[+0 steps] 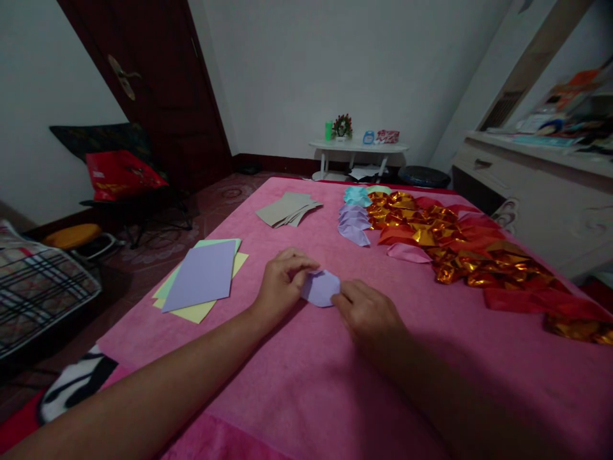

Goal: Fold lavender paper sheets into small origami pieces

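A small folded piece of light purple paper (pixel 322 291) is held between my two hands, just over the pink cloth (pixel 268 377). My left hand (pixel 286 281) pinches its left edge between thumb and fingers. At the lower right edge, my right hand (pixel 366 311) grips it with curled fingers. To the left lies a stack of purple paper sheets (pixel 204 275), with green and yellow sheets (pixel 194 312) sticking out beneath. Farther back rests a fanned pile of grey-beige sheets (pixel 287 209).
Folded purple paper pieces (pixel 354 225) and shiny gold folded pieces (pixel 412 220) spread over the table's right side, among red ones (pixel 522 300). Behind stands a small white table (pixel 357 147). A chair with a red bag (pixel 122 176) is at left, drawers (pixel 527 185) at right.
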`<state>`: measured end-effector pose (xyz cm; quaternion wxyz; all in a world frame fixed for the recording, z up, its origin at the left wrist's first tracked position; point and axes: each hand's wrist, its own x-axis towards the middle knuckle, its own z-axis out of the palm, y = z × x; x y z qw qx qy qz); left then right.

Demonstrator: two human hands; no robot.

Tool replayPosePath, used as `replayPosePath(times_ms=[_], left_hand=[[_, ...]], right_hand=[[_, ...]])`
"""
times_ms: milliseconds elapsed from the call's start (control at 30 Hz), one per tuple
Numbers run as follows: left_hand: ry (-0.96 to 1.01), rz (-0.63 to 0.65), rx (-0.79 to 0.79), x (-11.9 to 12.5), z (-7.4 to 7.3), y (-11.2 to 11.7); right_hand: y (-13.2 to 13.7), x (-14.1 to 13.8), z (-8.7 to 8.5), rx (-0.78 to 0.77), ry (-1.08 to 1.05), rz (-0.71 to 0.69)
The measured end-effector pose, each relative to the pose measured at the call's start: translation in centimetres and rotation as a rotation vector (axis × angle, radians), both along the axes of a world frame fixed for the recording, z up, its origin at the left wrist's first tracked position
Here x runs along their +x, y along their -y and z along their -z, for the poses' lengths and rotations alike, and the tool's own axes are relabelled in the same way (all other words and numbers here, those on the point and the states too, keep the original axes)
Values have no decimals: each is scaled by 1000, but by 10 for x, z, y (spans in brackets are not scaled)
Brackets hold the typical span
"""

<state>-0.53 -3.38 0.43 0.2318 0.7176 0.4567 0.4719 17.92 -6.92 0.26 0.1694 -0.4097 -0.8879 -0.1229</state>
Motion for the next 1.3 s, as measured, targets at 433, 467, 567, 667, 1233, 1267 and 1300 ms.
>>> replayPosePath(times_ms=[433, 467, 567, 667, 1233, 1267, 1300], left_hand=[[-200, 333, 120, -6, -7, 13], [-254, 359, 162, -6, -8, 15], [-409, 456, 237, -5, -10, 22], [-527, 508, 266, -4, -9, 25], [-621, 525, 397, -4, -8, 33], [-621, 523, 403, -4, -8, 33], [-623, 520, 406, -4, -7, 34]], right_hand=[[-23, 53, -6, -240, -255, -289], [-22, 51, -5, -249, -275, -291], [-21, 49, -3, -298, -359, -300], [-23, 49, -3, -404, -507, -255], [-27, 47, -7, -872, -901, -46], [-26, 47, -10, -875, -870, -44], [-25, 48, -13, -873, -829, -46]])
